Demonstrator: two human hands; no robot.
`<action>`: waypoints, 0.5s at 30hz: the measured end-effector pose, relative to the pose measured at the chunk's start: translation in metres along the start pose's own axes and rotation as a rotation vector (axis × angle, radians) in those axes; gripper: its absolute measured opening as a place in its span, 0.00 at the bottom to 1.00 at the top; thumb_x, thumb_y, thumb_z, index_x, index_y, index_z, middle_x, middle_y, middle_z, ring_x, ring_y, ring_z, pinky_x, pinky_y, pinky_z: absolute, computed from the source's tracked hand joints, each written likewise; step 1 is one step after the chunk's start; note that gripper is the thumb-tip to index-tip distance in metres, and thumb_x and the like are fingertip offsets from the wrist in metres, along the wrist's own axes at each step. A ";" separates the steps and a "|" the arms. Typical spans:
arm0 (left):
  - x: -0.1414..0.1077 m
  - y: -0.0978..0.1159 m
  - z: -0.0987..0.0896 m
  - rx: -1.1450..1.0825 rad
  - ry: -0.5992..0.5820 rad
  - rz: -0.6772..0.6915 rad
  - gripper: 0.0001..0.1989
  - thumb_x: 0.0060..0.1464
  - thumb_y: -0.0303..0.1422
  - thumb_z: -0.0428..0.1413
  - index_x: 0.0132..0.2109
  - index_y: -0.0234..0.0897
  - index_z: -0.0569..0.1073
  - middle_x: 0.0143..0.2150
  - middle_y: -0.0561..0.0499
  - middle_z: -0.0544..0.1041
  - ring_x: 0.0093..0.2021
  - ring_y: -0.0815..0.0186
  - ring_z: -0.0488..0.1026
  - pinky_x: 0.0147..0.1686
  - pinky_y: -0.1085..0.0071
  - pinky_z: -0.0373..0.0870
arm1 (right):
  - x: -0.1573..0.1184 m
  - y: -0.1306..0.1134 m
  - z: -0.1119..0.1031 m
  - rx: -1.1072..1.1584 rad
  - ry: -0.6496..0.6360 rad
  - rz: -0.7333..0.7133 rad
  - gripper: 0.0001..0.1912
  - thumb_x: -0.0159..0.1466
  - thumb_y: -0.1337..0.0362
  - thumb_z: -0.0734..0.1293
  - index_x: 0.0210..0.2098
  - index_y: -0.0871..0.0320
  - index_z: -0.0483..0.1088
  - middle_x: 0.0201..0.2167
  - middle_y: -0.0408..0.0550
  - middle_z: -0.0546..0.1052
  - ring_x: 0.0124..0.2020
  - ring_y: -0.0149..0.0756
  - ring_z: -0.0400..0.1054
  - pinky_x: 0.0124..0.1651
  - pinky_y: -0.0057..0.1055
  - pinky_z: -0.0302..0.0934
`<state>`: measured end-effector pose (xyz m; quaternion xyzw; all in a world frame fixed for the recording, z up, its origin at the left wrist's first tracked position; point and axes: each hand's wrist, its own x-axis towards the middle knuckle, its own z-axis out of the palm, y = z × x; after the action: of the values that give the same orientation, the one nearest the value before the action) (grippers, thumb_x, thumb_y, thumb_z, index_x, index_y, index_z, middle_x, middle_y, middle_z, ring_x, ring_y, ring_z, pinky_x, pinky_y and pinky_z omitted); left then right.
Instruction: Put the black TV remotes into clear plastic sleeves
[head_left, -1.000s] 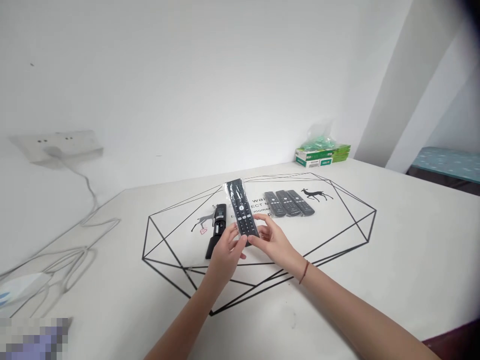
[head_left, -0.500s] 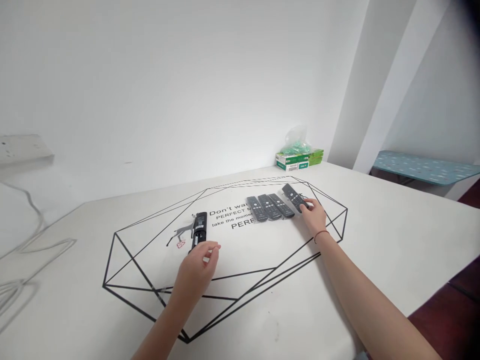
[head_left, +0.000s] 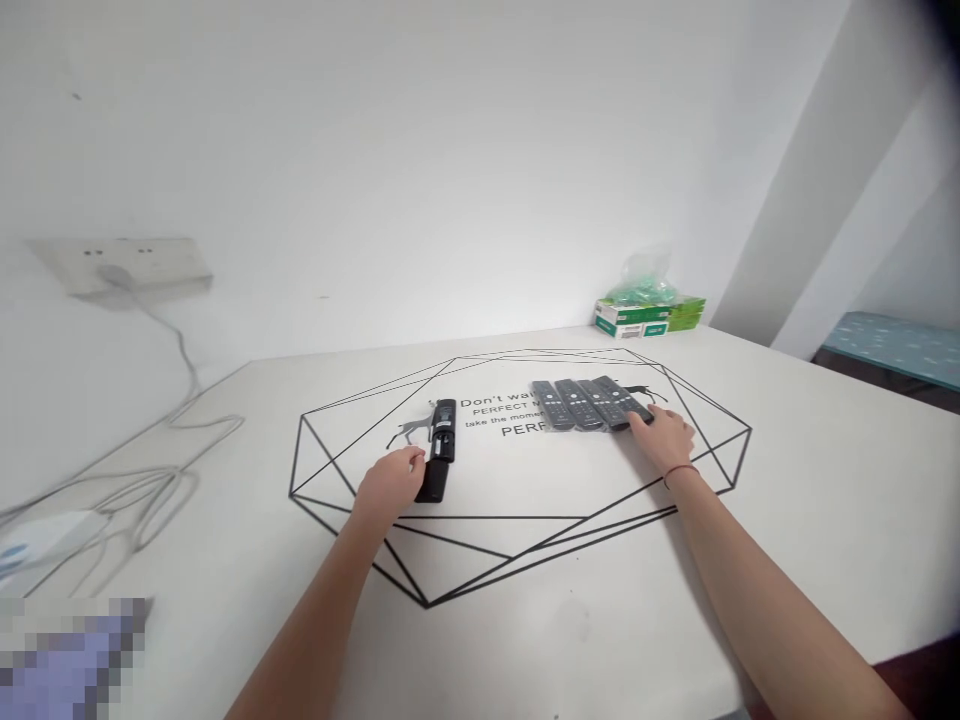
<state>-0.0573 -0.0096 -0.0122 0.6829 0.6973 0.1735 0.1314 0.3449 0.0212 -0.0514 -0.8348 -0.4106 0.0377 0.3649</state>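
My right hand (head_left: 664, 438) has its thumb and fingers around the lower end of a dark remote control (head_left: 616, 398). That remote slants against several other remotes in clear plastic sleeves, among them one (head_left: 553, 406) at the left end of the row. To the left lies a black remote (head_left: 445, 425), back side up, its battery compartment exposed. Below it on the table is its black battery cover (head_left: 433, 482). Beside the cover rests my left hand (head_left: 390, 485), fingers curled closed at their edge; whatever the fingertips grip is hidden.
The white table (head_left: 600, 620) bears printed black lines and lettering. Green-and-white boxes (head_left: 634, 318) with a plastic bag (head_left: 645, 280) on top stand by the wall. Loose cables (head_left: 172, 470) run along the left from a wall socket (head_left: 142, 263). A pixelated purple patch covers the lower left corner.
My right hand has shifted its remote left, up against the row. The left hand has moved off the battery cover, which now shows. The whole view has turned left.
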 end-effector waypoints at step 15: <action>0.003 -0.006 0.009 0.034 0.009 0.102 0.19 0.57 0.29 0.39 0.48 0.37 0.72 0.49 0.44 0.74 0.48 0.61 0.70 0.47 0.67 0.62 | -0.201 -0.156 0.058 0.159 -0.464 -1.233 0.28 0.57 0.54 0.64 0.54 0.62 0.60 0.49 0.59 0.67 0.52 0.48 0.58 0.52 0.43 0.57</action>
<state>-0.0593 -0.0059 -0.0229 0.7189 0.6650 0.1712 0.1077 0.0890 -0.0267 -0.0411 -0.3876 -0.8770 0.0307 0.2823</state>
